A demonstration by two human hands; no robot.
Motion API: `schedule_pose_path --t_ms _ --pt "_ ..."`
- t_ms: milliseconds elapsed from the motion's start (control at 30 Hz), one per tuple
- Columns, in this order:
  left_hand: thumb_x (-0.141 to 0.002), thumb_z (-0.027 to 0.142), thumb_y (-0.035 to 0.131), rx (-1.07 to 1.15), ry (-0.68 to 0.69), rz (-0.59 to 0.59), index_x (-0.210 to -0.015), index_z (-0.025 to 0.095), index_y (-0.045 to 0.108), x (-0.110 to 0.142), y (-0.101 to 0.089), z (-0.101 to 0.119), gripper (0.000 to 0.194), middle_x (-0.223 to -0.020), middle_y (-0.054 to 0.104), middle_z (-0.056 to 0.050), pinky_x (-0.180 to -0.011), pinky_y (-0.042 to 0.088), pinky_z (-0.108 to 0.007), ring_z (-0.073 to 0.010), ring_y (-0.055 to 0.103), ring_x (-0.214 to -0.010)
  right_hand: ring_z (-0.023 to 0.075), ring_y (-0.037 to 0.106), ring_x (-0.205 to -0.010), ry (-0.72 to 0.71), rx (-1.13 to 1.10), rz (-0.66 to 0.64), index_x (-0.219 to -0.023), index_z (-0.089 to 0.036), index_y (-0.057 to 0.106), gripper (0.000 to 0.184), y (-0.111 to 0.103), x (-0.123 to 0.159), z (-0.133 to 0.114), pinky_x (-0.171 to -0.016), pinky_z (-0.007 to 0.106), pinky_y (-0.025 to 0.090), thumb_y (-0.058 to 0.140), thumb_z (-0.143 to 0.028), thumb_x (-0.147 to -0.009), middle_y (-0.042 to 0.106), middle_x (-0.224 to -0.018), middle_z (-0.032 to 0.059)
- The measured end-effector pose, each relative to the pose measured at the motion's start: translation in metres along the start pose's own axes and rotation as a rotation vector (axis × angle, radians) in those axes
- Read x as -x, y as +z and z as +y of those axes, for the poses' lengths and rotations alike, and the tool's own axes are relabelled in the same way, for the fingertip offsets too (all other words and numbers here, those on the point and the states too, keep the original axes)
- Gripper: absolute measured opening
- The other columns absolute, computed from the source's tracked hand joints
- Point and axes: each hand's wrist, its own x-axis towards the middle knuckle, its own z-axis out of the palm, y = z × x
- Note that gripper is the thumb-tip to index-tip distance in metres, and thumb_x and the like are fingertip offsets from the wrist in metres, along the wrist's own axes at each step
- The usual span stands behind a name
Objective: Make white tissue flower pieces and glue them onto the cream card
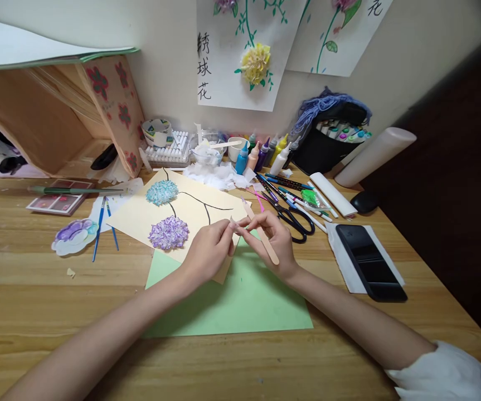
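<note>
My left hand is closed in a pinch, its fingertips meeting those of my right hand over a small whitish scrap that looks like paper. A flat wooden craft stick lies in my right hand, whose fingers are curled around it; a little purple shows at its far tip. Behind the hands is a cream sheet with black drawn stems, bearing a blue-white puffy flower and a purple-white one. A green sheet lies partly beneath the cream one.
Black scissors and several pens lie to the right, near a phone. Paint bottles and white paper scraps line the back. Leftward are brushes, a paint palette and an open box.
</note>
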Motion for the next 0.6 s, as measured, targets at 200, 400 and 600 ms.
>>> schedule_pose_path --t_ms 200,400,600 --pt "-0.093 0.038 0.029 -0.053 -0.003 -0.003 -0.078 0.021 0.055 0.0 0.002 0.0 0.035 -0.054 0.056 0.004 -0.059 0.035 -0.025 -0.0144 0.052 -0.055 0.0157 0.064 -0.074 0.122 -0.079 0.079 -0.077 -0.02 0.049 0.022 -0.002 -0.004 -0.005 -0.068 0.028 0.05 0.07 -0.024 -0.073 0.064 -0.078 0.0018" --pt "-0.093 0.039 0.029 -0.052 -0.016 0.001 -0.079 0.021 0.056 0.0 0.001 0.0 0.035 -0.054 0.057 0.004 -0.059 0.035 -0.024 -0.0136 0.053 -0.055 0.0147 0.061 -0.073 0.206 -0.102 0.107 -0.076 -0.02 0.047 0.024 -0.006 -0.012 -0.007 -0.067 0.028 0.048 0.069 -0.028 -0.073 0.064 -0.076 0.0011" --pt "-0.093 0.041 0.03 0.002 -0.049 -0.011 -0.078 0.021 0.056 -0.002 -0.001 -0.002 0.036 -0.053 0.057 0.005 -0.058 0.035 -0.024 -0.0134 0.051 -0.053 0.0138 0.059 -0.068 0.203 -0.051 0.188 -0.073 -0.02 0.047 0.025 -0.017 -0.027 -0.004 -0.068 0.029 0.048 0.069 -0.029 -0.07 0.06 -0.073 -0.001"
